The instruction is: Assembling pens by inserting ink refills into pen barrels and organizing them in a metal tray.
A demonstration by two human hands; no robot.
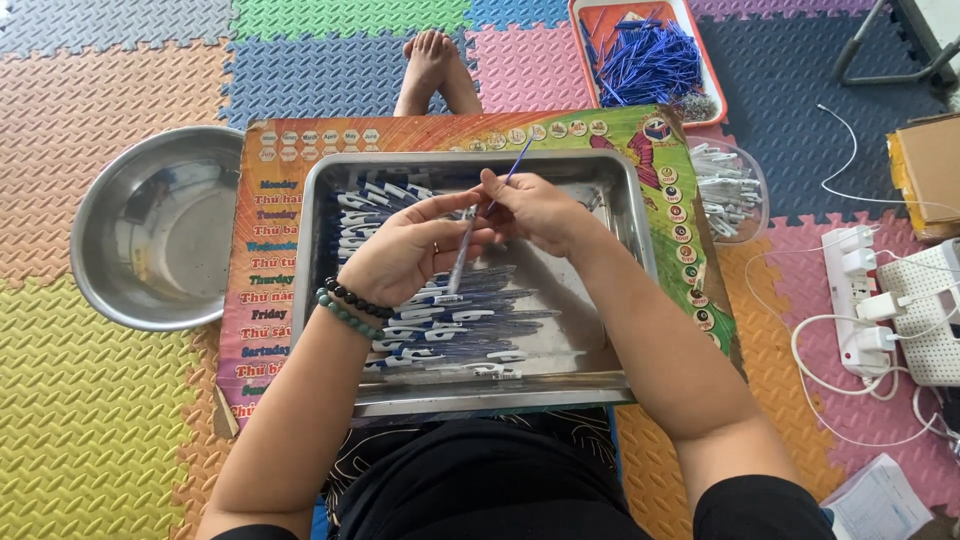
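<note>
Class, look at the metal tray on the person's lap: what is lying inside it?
Inside the metal tray lie rows of blue-and-white pens, stacked along its left and middle. Both hands, left hand and right hand, cover part of the rows, so the count stays unknown.

Printed board (262, 250): flat rectangular chart under the metal tray (610, 180), mostly orange and red with a green right part, rows of coloured lettering down its left side, small round emblems along top and right edges, butterfly picture near top right corner.
Cardboard box (925, 165): brown, at right edge of frame, only partly in view, on the foam mat.
White packet (880, 500): flat paper or plastic pack at bottom right corner, pale with small dark print, partly cut off.
Screens: none seen.
Signs: none besides the board.
</note>
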